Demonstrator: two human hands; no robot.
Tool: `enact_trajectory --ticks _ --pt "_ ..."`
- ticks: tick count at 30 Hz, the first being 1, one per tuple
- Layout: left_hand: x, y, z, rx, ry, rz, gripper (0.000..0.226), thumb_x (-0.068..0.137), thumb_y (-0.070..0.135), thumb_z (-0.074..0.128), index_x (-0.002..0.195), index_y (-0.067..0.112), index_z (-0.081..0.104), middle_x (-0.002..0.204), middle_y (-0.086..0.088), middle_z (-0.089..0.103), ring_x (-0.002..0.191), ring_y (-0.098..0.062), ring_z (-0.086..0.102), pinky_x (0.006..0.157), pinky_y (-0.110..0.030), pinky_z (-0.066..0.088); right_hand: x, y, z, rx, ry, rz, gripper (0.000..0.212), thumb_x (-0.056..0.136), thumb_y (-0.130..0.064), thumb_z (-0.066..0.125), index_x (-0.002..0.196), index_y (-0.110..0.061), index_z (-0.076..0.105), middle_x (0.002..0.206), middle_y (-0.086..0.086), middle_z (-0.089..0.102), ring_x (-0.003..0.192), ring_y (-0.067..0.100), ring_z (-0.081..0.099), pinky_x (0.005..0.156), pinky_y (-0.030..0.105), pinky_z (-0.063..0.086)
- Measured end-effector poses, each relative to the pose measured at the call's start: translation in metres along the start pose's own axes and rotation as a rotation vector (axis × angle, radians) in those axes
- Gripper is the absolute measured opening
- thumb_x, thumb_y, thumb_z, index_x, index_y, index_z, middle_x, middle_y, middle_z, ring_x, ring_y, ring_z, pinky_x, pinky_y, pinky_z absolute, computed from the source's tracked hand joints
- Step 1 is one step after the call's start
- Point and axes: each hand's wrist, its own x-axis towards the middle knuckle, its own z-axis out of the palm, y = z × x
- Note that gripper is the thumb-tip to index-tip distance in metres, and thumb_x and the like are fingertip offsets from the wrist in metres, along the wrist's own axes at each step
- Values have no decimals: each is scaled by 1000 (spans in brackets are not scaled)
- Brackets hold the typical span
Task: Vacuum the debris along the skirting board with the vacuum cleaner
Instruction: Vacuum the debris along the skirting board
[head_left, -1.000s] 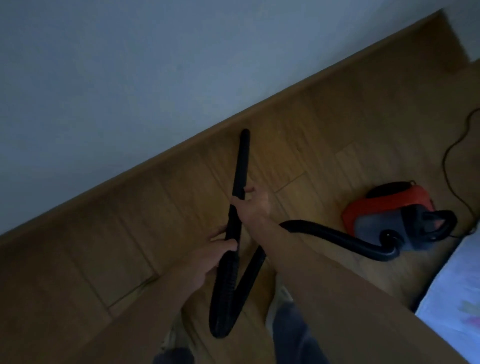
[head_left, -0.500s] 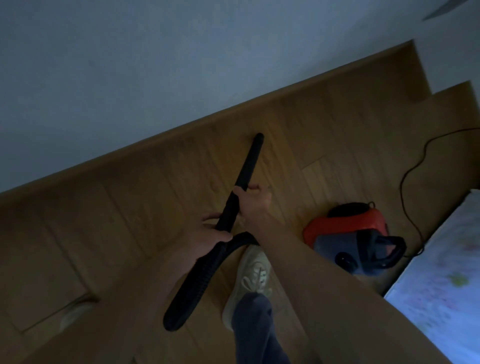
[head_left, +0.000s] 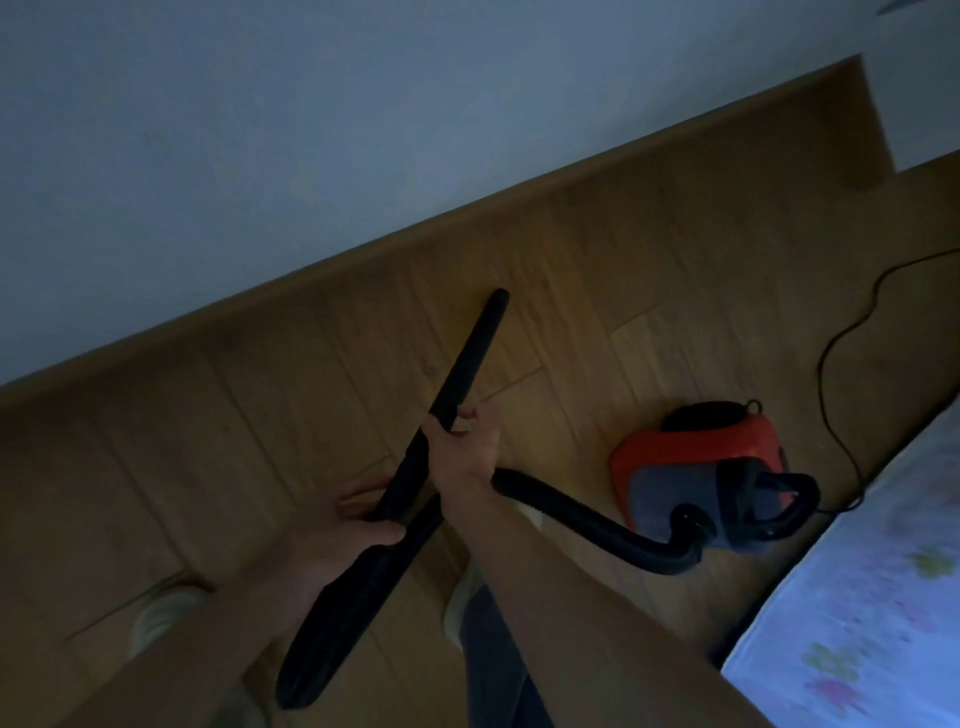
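Head view — vacuum cleaner (head_left: 691, 467) and cord (head_left: 820, 374) near floral bedding (head_left: 857, 597)

Free floor: the wooden floor (head_left: 218, 493) lies open along the skirting board (head_left: 519, 234), left of the nozzle (head_left: 467, 358).
Obstacles: the vacuum cleaner body (head_left: 691, 467), hose (head_left: 587, 525), cord (head_left: 821, 369) and bed (head_left: 857, 597) crowd the right.

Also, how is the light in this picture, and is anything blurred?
Head view: dim, bluish light, no glare; the black wand stands out against the floor, yet no debris can be made out. Head view: the sheet and the left shoe are blurred; the skirting runs tilted.
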Motion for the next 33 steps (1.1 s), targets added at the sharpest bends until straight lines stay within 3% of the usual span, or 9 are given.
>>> enact_trajectory --ticks 3,7,11,13,16,20,26,30,33 --pt "-2 0 -9 -21 31 -13 50 74 -9 75 116 17 67 100 -7 73 80 -19 69 57 -26 50 -5 -2 13 -10 4 1 22 88 -20 69 102 -19 52 100 12 68 78 21 68 61 32 59" --pt "3 8 -2 -39 18 9 45 75 0 78 111 26 69 93 5 74 74 -11 72 52 -20 52 6 -12 9 -23 3 -55 23 88 -22 70 104 -16 54 98 10 68 78 19 67 57 29 57" --pt "15 28 25 -59 22 54 49 77 2 78 120 20 63 109 -1 70 86 -13 67 64 -22 51 29 -34 -6 -34 -8 -77 25 88 -23 71 105 -16 54 99 12 68 81 23 67 59 30 57" --pt "24 39 42 -77 12 70 45 79 1 75 118 18 62 98 1 68 80 -10 64 58 -19 51 44 -47 -17 -23 -21 -76 26 89 -20 70 107 -13 53 101 14 67 84 25 66 63 32 57" --pt "39 54 65 -96 7 103 43 78 0 76 115 19 64 92 3 69 72 -8 65 55 -19 52 68 -66 -34 -20 -26 -89 25 89 -18 70 106 -12 53 96 13 67 77 22 65 58 29 56" --pt "59 76 89 -142 1 158 38 79 3 76 108 24 64 84 10 65 59 0 62 40 -11 44 100 -89 -50 -65 -42 -139 28 88 -23 70 108 -12 56 96 11 68 71 15 61 54 24 53" --pt "86 106 120 -131 -35 207 40 78 9 78 111 26 63 86 12 61 72 -4 60 45 -12 45 145 -116 -70 -134 -18 -162 29 87 -27 70 109 -16 55 97 8 66 79 20 65 67 35 59" --pt "111 122 139 -80 -76 246 36 72 17 83 100 31 67 92 9 65 77 -5 62 56 -19 46 172 -123 -93 -129 58 -149 29 89 -29 68 112 -17 55 96 6 66 77 18 65 60 30 57" --pt "128 134 159 -15 -114 258 35 70 23 86 94 38 65 79 19 60 65 3 62 51 -15 46 193 -127 -114 -74 93 -121 28 90 -26 68 113 -15 56 93 4 62 74 15 62 58 28 56"
